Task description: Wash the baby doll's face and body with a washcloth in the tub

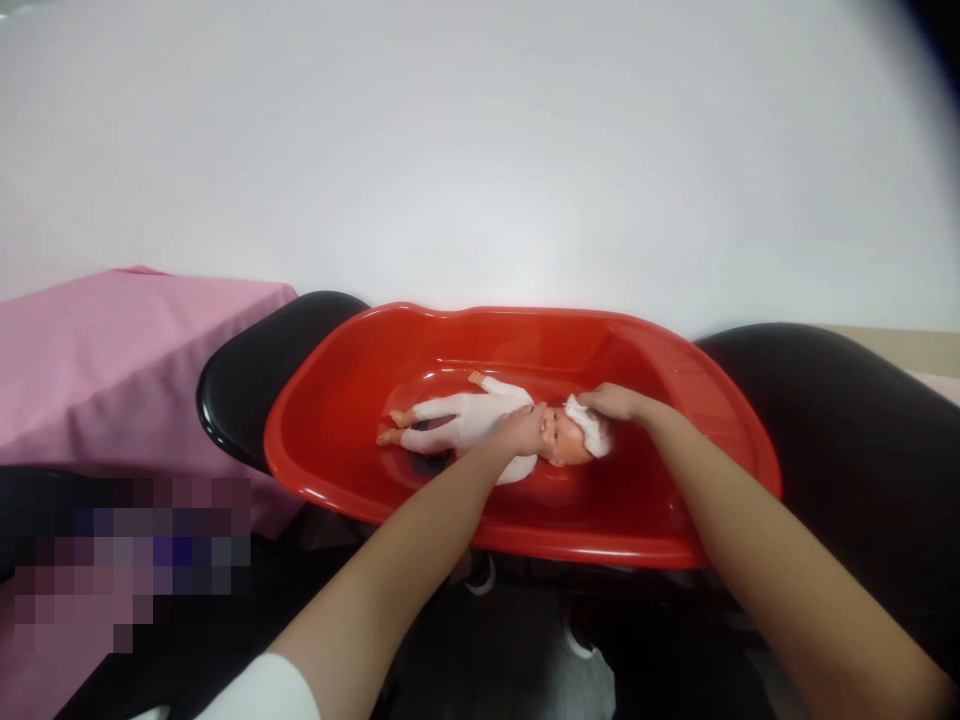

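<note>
Clearly, 1 red tub (679, 450) is the main container, and 1 doll (478, 420) lies inside it. Together with the doll, 1 white cloth (591, 424) is in the tub, placed against the top of the doll's head.

The doll lies on its back with its face upward. Its long axis runs along the length of the tub, about parallel to the 2 long sides. The head points to the right side of the view and the 2 bare feet point to the left. The legs are a little apart, and the far arm reaches out toward the far wall of the tub.

The left hand (521, 430) touches the doll at the neck and chin; I cannot tell if its fingers are closed around it. The right hand (611, 400) has its fingers closed on the white cloth, at the doll's head.

Beside the tub there are 2 black chairs, 1 at the left (251, 385) and 1 at the right (832, 460). Farther left hangs a pink cover (142, 340).
</note>
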### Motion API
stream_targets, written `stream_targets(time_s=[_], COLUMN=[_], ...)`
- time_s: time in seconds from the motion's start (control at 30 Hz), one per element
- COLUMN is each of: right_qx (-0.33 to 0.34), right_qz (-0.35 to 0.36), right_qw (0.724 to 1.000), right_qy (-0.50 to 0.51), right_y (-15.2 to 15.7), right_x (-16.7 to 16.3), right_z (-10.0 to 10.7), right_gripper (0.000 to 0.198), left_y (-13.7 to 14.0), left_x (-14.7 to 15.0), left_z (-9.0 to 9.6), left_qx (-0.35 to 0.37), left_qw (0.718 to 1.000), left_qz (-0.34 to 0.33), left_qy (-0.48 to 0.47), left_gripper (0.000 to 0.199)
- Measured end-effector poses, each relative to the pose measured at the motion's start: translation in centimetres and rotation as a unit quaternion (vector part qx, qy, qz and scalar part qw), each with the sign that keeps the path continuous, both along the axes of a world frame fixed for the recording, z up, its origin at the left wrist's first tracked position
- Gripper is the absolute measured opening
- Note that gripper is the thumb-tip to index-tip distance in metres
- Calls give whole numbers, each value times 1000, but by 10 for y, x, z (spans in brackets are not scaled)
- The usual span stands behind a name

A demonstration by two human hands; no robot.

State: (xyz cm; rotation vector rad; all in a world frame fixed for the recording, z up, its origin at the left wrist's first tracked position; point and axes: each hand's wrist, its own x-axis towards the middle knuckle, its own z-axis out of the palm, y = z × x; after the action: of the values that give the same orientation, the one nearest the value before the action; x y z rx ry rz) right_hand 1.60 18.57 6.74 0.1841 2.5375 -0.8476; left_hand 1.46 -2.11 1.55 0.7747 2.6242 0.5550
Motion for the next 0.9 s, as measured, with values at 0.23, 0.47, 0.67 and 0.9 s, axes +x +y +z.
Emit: stream_targets(time_s=[0.23,0.47,0.67,0.9], right_qx=[-150,-166,-154,27], right_qz=[42,91,132,128], right_qw=[975,950,928,969], right_qy=[-158,-249,-314,-212], right_y=[-10,-11,-11,2], right_x=[11,16,16,12], right_z=[14,14,5,-21], right_gripper=[43,39,36,14], left_y=[0,0,1,0], left_x=[-6,-5,-5,-4], left_z=[-6,-2,-7,-14], left_qx=[16,16,4,21], left_qw=[1000,1000,1000,999], left_qz=[-21,-24,2,21], left_qy=[7,-2,14,42], left_gripper=[82,96,64,61])
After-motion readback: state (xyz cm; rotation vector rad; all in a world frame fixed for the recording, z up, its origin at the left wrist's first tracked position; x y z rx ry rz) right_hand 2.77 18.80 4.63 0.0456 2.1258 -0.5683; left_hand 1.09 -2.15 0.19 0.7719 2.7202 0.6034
